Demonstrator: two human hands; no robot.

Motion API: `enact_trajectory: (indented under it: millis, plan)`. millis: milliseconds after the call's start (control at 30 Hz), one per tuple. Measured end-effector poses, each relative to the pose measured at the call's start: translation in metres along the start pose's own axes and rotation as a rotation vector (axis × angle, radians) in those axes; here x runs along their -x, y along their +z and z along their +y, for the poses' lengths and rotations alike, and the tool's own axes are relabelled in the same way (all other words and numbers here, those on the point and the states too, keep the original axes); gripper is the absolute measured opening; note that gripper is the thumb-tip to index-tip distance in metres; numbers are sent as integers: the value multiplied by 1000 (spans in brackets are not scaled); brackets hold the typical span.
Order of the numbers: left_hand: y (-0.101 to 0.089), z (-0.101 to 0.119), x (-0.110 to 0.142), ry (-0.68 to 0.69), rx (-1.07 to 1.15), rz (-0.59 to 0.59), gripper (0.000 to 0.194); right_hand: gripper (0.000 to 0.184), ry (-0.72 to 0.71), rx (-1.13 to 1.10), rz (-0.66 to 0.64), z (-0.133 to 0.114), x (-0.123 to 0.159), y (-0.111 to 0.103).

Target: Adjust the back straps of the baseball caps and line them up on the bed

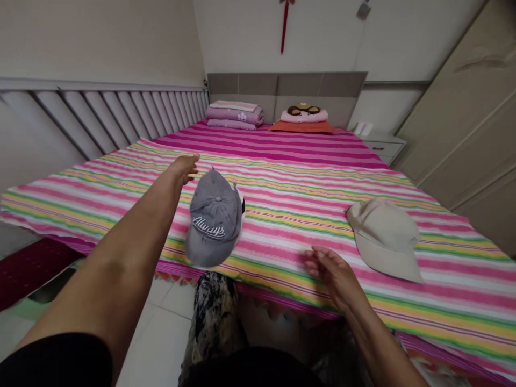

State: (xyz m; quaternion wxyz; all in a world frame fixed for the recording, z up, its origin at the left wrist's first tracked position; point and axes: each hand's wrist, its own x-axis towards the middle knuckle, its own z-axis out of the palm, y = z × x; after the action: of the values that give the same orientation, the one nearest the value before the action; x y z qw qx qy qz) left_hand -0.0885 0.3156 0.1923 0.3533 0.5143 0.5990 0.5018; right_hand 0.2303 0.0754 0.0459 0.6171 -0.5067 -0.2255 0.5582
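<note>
Two bare arms (pixel 113 269) reach forward from the bottom of the view, past a mottled black-and-cream cloth (pixel 213 317) and pale floor tiles (pixel 161 344), with a dark red mat (pixel 32 269) off to the left. The right hand (pixel 330 274) sits low over the near part of a bedspread (pixel 282 183) striped in pink, yellow and green. Its grip is loosely curled, open and empty, just beside a beige cap (pixel 382 239) that lies on the bedspread. The left hand (pixel 184 169) stretches further, its grip open with fingers spread, holding nothing, just beside a gray cap (pixel 213 220) stitched with the word "Always". That cap is tilted and slightly blurred; whether it rests on the bedspread or is in the air, I cannot tell. Farther up the bed lie folded purple bedding (pixel 234 115), an orange cushion (pixel 302 127) and a pink pillow (pixel 304 115), all before a gray headboard (pixel 286 88). A wardrobe (pixel 463 118) stands at right, and a red ornament (pixel 284 24) hangs on the wall.
</note>
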Motion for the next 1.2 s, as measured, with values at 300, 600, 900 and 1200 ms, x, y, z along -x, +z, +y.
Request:
enact_trajectory:
  millis: [300,600,900,1200]
  plan:
    - [21,-93,94,476,-1194,-146,78,15,17,-267,648,-7,2,-125]
    - [33,-96,77,452,-1046,-129,76,23,31,-384,625,-44,-45,-121]
    - [134,-86,197,-382,641,-918,50,19,9,-265,65,26,25,-58]
    - [117,-52,214,-371,886,-977,32,24,-25,522,-212,61,56,-79]
